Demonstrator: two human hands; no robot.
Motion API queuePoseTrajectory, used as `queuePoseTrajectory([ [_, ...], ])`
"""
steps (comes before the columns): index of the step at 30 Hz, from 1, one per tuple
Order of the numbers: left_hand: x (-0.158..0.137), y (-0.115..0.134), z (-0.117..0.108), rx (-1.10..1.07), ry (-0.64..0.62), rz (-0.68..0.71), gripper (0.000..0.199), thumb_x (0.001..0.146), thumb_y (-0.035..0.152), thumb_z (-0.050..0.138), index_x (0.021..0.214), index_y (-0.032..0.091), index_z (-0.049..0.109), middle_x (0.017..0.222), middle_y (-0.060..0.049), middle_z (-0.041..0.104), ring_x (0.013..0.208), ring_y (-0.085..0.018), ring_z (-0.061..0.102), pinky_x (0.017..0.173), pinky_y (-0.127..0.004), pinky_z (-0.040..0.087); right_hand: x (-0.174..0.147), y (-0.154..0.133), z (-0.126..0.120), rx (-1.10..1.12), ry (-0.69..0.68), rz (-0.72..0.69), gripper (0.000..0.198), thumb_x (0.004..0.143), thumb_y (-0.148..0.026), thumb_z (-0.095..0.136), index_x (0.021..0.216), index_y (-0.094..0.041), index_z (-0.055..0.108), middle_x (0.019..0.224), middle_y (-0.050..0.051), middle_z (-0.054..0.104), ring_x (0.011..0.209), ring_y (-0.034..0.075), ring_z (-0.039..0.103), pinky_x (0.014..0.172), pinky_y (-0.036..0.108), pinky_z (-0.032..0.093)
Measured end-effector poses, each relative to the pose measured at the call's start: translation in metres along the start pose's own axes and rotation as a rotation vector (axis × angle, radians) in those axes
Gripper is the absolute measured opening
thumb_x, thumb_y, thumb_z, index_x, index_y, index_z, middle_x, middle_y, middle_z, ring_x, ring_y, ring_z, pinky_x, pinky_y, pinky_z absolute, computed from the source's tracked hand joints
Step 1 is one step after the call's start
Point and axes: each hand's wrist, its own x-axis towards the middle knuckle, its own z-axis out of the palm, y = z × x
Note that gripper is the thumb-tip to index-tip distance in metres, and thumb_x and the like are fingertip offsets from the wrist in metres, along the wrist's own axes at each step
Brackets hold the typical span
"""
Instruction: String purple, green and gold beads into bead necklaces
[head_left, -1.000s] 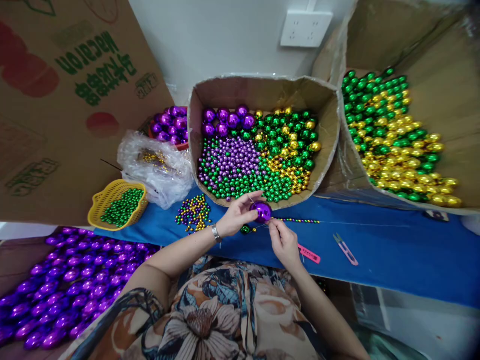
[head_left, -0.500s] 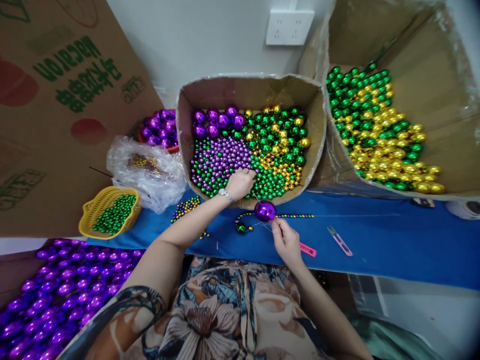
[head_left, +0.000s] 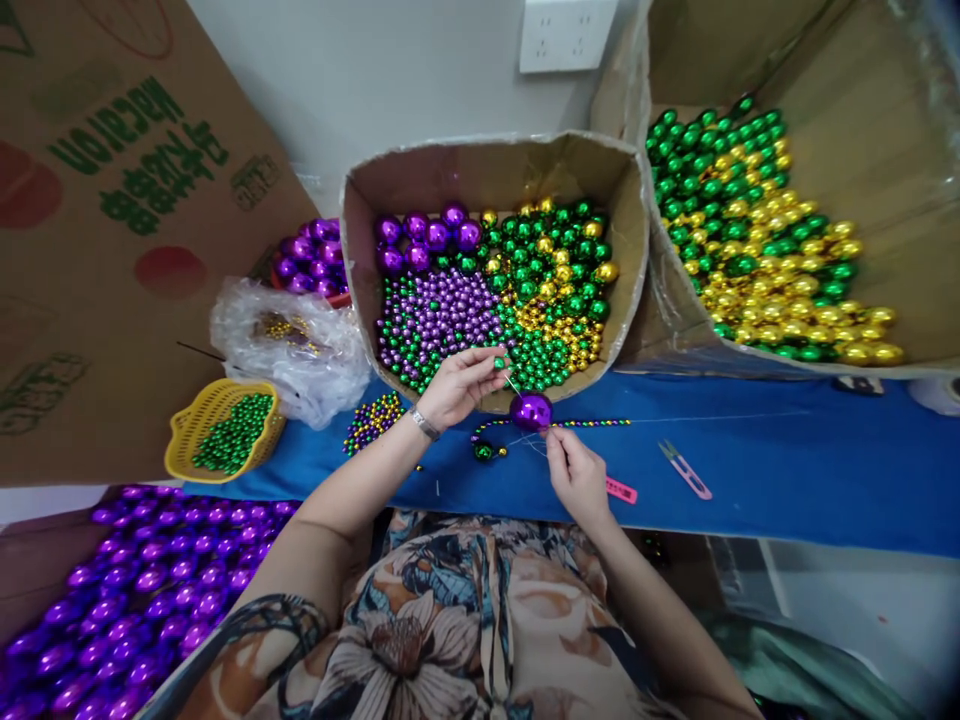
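Note:
My left hand (head_left: 463, 388) pinches a small green bead (head_left: 499, 363) at its fingertips, just above the box's front rim. Close to that bead, the thin tip of a needle (head_left: 512, 382) sticks out from a large shiny purple bead (head_left: 531, 411). My right hand (head_left: 576, 470) is closed at the lower right side of the purple bead, thumb and finger pinched together; the needle's other end is hidden there. Behind the purple bead, a string of small multicoloured beads (head_left: 592, 423) lies on the blue cloth, with a dark green bead (head_left: 484, 451) near its left end.
A cardboard box (head_left: 495, 160) of sorted beads stands ahead, with a bigger box (head_left: 847, 60) of green and gold beads to its right. Pink thread snips (head_left: 686, 470) lie on the blue cloth (head_left: 787, 480). At left are a yellow basket (head_left: 176, 445) and a plastic bag (head_left: 300, 365).
My left hand has come back from the beads in the box toward the needle tip, and a green bead now shows in its fingers. My right hand stays at the purple bead.

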Motion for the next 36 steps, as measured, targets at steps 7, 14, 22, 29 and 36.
queuePoseTrajectory([
  [7,-0.015,0.0,-0.004,-0.07,-0.02,0.013,0.027,0.073,0.024,0.079,0.098,0.016,0.072,0.1,-0.007,0.072,0.079,-0.01,0.067,0.072,-0.022,0.054,-0.001,-0.003,0.0,0.0,-0.015,-0.028,0.022,0.097,-0.028,0.042,0.096,-0.02,0.062,0.085,0.005,0.071,0.074,0.015,0.067,0.072,0.025,0.05],
  [14,-0.019,0.0,-0.004,-0.078,-0.041,0.018,0.025,0.074,0.025,0.079,0.096,0.015,0.071,0.1,-0.008,0.072,0.078,-0.01,0.067,0.07,-0.019,0.054,-0.003,-0.003,-0.001,-0.01,-0.014,-0.036,0.022,0.097,-0.028,0.042,0.096,-0.02,0.063,0.083,0.005,0.07,0.072,0.015,0.066,0.071,0.025,0.05],
  [22,-0.024,-0.001,-0.01,-0.023,-0.096,-0.012,0.029,0.077,0.028,0.077,0.1,0.012,0.072,0.099,-0.01,0.073,0.073,-0.008,0.066,0.069,-0.018,0.053,-0.007,0.001,-0.001,0.002,-0.055,-0.059,0.021,0.098,-0.027,0.041,0.095,-0.019,0.061,0.082,0.004,0.069,0.072,0.013,0.064,0.07,0.022,0.048],
  [29,-0.027,-0.008,-0.012,-0.052,-0.127,-0.085,0.029,0.076,0.027,0.078,0.099,0.01,0.072,0.097,-0.011,0.073,0.072,-0.008,0.066,0.068,-0.018,0.054,-0.015,0.003,-0.001,0.054,-0.12,0.011,0.023,0.098,-0.029,0.04,0.092,-0.02,0.06,0.076,0.001,0.065,0.067,0.012,0.061,0.065,0.021,0.045],
  [36,-0.026,-0.015,-0.009,-0.125,-0.129,-0.126,0.03,0.075,0.026,0.079,0.098,0.01,0.072,0.095,-0.01,0.073,0.071,-0.008,0.067,0.068,-0.017,0.054,-0.018,0.006,-0.002,0.087,-0.144,0.047,0.025,0.098,-0.032,0.04,0.091,-0.02,0.06,0.076,0.001,0.065,0.064,0.012,0.06,0.064,0.021,0.044],
])
